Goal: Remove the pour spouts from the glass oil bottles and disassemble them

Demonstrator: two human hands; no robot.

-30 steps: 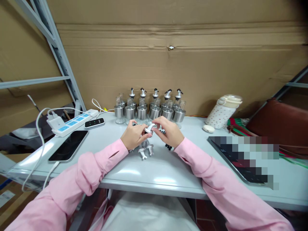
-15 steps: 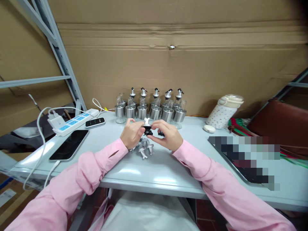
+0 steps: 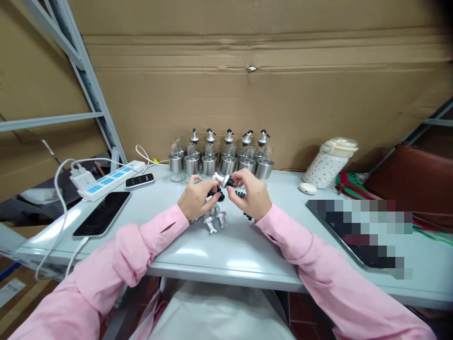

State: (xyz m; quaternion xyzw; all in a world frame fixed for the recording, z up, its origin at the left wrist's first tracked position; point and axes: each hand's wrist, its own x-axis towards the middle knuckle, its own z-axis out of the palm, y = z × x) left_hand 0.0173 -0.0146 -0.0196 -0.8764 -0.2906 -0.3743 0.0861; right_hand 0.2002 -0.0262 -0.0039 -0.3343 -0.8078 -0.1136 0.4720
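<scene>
Far left on the surface (image 3: 226, 257): smartphone (image 3: 102, 215), near a power strip (image 3: 112, 178). Next: left hand (image 3: 197, 197), with fingers curled just beside the silver end of a pourer (image 3: 225, 181); cannot tell contact or grip. Below: silver spouts (image 3: 210, 223), loose on the surface. At centre: pourer, tilted, above the surface in front of glass bottles (image 3: 209, 165), with black end to the right. Then: right hand (image 3: 251, 194), with grip closed on the black end between thumb and fingers. Further right: dotted flask (image 3: 326, 166).
</scene>
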